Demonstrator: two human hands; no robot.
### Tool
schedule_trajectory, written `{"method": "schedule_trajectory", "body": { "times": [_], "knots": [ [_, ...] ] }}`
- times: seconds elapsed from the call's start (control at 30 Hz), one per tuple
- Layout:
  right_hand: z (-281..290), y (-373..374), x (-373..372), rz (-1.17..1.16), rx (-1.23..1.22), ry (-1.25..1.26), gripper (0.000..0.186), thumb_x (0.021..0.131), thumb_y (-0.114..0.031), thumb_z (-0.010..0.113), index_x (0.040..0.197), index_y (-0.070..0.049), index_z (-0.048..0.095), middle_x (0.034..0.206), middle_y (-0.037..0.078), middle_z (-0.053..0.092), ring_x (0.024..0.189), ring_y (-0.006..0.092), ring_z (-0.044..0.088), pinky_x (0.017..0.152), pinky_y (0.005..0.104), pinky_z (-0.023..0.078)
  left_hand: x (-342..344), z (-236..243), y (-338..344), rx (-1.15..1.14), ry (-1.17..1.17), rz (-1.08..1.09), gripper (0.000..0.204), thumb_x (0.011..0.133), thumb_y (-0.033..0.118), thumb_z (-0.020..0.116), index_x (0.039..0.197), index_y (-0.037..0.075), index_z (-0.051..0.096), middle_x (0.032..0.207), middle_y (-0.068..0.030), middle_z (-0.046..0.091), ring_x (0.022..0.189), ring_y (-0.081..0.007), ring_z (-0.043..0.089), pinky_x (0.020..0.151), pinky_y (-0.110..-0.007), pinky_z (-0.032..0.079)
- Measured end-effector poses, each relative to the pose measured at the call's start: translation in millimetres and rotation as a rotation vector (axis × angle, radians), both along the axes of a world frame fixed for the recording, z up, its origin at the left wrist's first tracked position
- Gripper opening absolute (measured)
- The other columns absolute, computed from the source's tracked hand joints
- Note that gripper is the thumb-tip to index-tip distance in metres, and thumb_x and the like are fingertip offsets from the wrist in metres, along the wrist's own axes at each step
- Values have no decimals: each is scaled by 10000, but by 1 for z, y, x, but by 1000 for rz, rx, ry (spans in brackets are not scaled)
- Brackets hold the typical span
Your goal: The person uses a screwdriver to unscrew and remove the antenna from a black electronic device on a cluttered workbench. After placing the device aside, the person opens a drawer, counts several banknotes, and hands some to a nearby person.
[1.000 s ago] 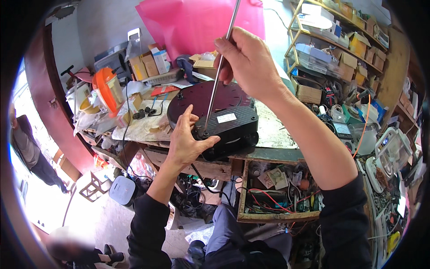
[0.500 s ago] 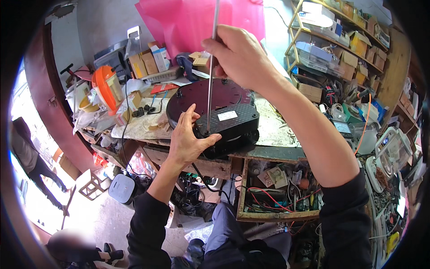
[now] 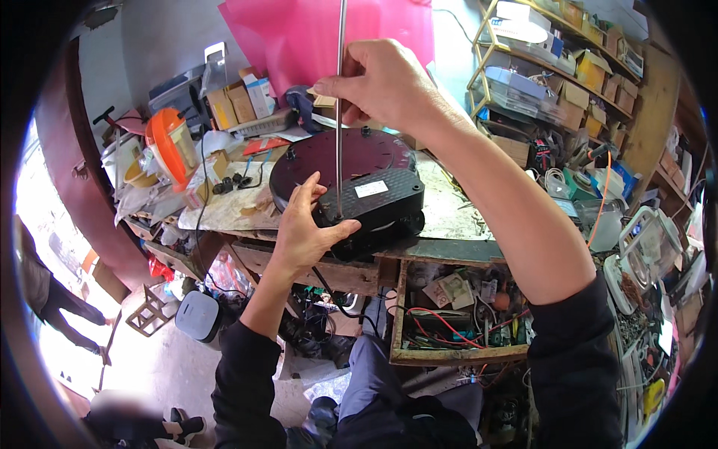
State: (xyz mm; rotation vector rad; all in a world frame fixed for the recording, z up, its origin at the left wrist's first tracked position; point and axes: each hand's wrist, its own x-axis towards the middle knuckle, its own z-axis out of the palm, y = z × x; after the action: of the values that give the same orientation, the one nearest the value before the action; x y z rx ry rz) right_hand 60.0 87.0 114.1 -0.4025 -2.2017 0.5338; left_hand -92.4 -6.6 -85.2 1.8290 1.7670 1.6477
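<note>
A black appliance (image 3: pixel 389 198) lies on the workbench, with a round dark-red face (image 3: pixel 329 161) and a textured black box part bearing a white label. My right hand (image 3: pixel 374 78) is raised above it, thumb and fingers closed on the shaft of a long screwdriver (image 3: pixel 339 153). The screwdriver stands nearly upright. Its lower end meets the box part's near left corner, and its upper end leaves the picture. At that corner my left hand (image 3: pixel 303 228) rests against the appliance, thumb and fingers spread on either side of the shaft's lower end.
Below the bench edge, a pulled-out wooden drawer (image 3: pixel 456 355) holds wires and tools. An orange-and-clear container (image 3: pixel 168 150) and boxes stand at the back left. Loaded shelves (image 3: pixel 553 90) rise at the right. Other people's legs (image 3: pixel 71 307) show at the left.
The whole view has shifted slightly, moving the scene a little left. My right hand remains on the screwdriver shaft, which looks more upright. My left hand stays at the appliance's corner.
</note>
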Motion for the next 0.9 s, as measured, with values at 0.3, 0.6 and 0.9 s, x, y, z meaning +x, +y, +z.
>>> {"method": "schedule_trajectory", "body": {
  "times": [0.3,0.6,0.9],
  "knots": [
    [1,-7,-3,226,-303,-88,149,993,-80,599,1093,31,604,926,153,724,742,185,729,615,291,598,-12,10,-6,-96,-175,-220,806,828,140,802,1475,-96,383,1361,-179,493,1340,-260,491,1167,-367,367],
    [3,-5,-15,-80,84,-168,218,911,-148,732,891,56,657,726,128,722,607,191,721,576,313,610,-15,10,-3,-108,-144,-255,715,846,124,777,1432,-106,440,1360,-150,510,1323,-253,517,1156,-370,380],
    [10,-21,-16,130,-5,-288,161,946,-73,618,977,73,680,798,163,742,678,189,734,616,314,593,-20,9,-6,-162,-174,-290,680,867,41,713,1469,-60,412,1432,-154,505,1356,-236,485,1177,-366,340]
  ]
}}
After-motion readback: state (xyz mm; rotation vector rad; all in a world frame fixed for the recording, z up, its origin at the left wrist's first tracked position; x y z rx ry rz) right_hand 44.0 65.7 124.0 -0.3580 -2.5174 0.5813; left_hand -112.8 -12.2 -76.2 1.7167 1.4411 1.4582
